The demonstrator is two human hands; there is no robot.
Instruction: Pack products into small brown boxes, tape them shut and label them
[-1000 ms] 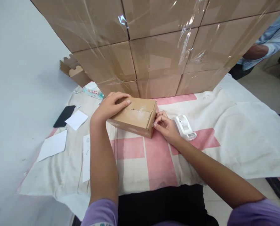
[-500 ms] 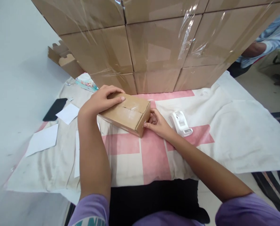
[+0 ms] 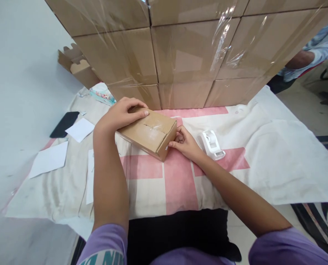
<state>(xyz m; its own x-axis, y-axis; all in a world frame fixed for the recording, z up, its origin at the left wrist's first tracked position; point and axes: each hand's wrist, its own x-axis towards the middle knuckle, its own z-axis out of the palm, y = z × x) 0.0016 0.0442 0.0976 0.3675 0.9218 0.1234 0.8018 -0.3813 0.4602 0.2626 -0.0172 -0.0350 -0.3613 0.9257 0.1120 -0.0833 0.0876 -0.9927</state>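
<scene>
In the head view, a small brown rectangular cardboard box lies askew, mid-way between the near and far edges of the cloth-covered worktop. The left hand grips it, thumb on the lid, fingers over the far side. The right hand curls at the right end, thumb by a small whitish patch — whether it pinches anything, I cannot tell. A white plastic tape dispenser sits just right. Likely step: sealing that end — seemingly calling for a steady left hold and firm right-thumb pressure.
</scene>
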